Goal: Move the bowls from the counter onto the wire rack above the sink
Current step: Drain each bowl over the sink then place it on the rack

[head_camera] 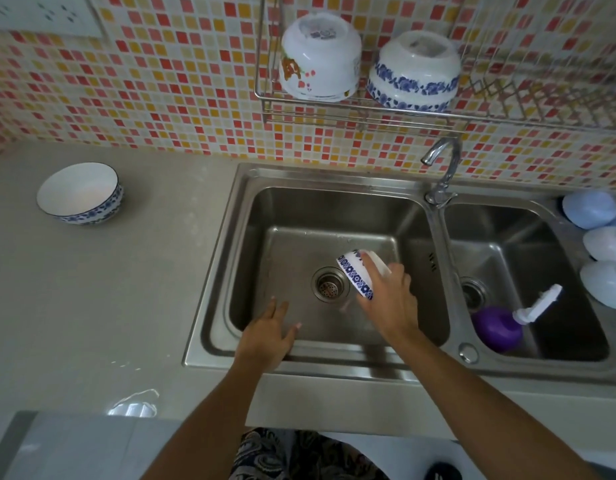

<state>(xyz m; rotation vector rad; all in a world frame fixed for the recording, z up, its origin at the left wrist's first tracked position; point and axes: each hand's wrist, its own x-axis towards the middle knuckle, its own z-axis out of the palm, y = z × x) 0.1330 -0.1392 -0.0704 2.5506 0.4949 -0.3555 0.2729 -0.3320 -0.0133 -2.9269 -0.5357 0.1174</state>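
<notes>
Head view: a person's two bare hands reach over a steel double sink (434, 223).
Right hand (391, 301): fingers (370, 266) curled around a blue-patterned bowl (355, 277), gripping it tilted on its side above the left basin, just right of the drain (330, 284).
Left hand (268, 336): fingers straight and spread, holding nothing, over the basin's near edge, left of the held bowl.
Table bowl (79, 194): upright on the grey table (109, 289), well away to the left of both hands.
Wire rack (355, 112): above and beyond the fingers, carrying two upturned bowls, one red-flowered (320, 60), one blue-banded (415, 69).
Tap (441, 168): beyond the right hand.
</notes>
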